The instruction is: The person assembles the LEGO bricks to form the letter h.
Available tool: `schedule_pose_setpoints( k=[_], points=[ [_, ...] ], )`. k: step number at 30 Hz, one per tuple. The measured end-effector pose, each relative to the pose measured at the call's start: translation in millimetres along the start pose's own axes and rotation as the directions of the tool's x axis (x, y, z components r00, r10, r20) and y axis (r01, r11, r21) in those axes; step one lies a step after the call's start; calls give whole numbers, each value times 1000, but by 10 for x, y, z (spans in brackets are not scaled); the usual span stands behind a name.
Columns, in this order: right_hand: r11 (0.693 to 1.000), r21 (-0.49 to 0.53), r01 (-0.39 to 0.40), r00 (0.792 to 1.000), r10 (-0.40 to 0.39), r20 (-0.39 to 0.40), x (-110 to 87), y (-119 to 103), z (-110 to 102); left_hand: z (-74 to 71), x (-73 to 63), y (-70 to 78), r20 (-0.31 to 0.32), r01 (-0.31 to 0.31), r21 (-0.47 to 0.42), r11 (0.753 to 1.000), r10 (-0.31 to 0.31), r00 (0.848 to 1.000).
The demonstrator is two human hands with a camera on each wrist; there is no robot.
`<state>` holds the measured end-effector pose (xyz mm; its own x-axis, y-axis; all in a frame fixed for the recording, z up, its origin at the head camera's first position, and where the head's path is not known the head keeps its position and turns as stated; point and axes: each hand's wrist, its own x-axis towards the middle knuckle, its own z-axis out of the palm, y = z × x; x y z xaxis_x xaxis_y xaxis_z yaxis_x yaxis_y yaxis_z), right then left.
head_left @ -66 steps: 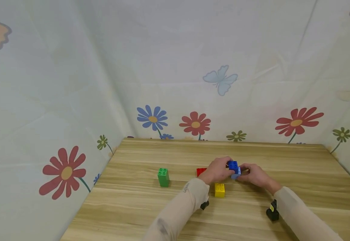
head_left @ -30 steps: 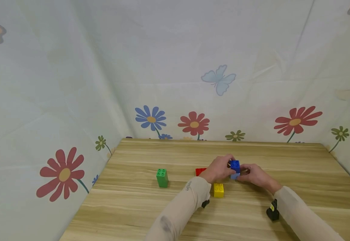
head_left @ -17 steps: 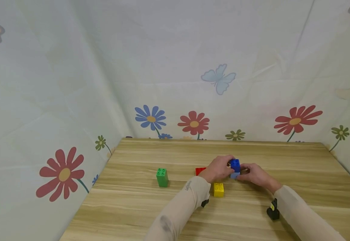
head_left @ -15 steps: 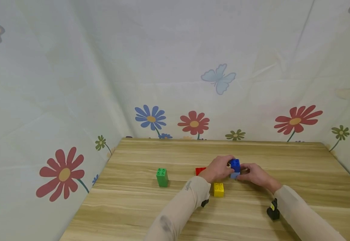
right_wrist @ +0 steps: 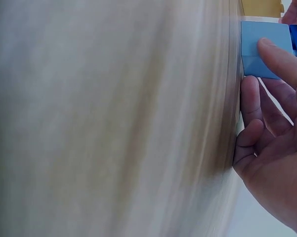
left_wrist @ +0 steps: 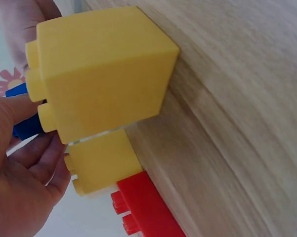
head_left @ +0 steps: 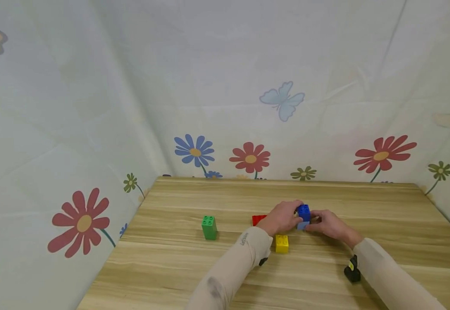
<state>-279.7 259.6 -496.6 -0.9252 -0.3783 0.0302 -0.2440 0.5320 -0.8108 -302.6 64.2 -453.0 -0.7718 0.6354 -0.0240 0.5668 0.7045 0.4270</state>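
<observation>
A dark blue toy brick point(head_left: 304, 210) sits squarely on a light blue brick point(head_left: 302, 225), its studs facing up. My left hand point(head_left: 284, 216) pinches the dark blue brick from the left. From the right, my right hand point(head_left: 327, 224) grips the light blue brick, thumb laid along its side in the right wrist view. A yellow brick point(head_left: 281, 244) stands just in front of my left hand. Behind that hand lies a red brick point(head_left: 259, 220), partly hidden. The left wrist view also shows a second yellow brick point(left_wrist: 105, 162) beside the red one, mostly covered by my hand in the head view.
A tall green brick point(head_left: 209, 228) stands apart on the left of the wooden table point(head_left: 162, 254). A pale cloth with printed flowers point(head_left: 225, 107) hangs behind and at the sides. Black wrist cameras point(head_left: 352, 271) sit under the sleeves.
The dark blue brick has gone from skewed, with light blue studs showing beside it, to lined up on the light blue brick. Both hands have stayed almost in place.
</observation>
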Motion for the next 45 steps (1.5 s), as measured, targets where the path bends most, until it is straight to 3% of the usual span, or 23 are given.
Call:
schedule_pose_setpoints(
  k=[4,18,24,33,45],
  points=[
    [1000,-12,-7,1000,7,0,3,-5,-5,1,1,-13,14,6,-6,1000,-6,1000],
    [999,-29,14,1000,-14,18,18,-43,-30,-66,-8,5,15,-30,97,995,29,999],
    [999,-33,24,1000,-24,8,14,-38,-6,-59,21,13,19,-76,167,983,74,997],
    [1000,-27,0,1000,0,6,18,-14,0,-32,-16,-11,11,-31,83,996,30,999],
    [999,-48,8,1000,-8,-1,7,-28,-19,-41,-6,28,20,-45,170,984,43,999]
  ],
)
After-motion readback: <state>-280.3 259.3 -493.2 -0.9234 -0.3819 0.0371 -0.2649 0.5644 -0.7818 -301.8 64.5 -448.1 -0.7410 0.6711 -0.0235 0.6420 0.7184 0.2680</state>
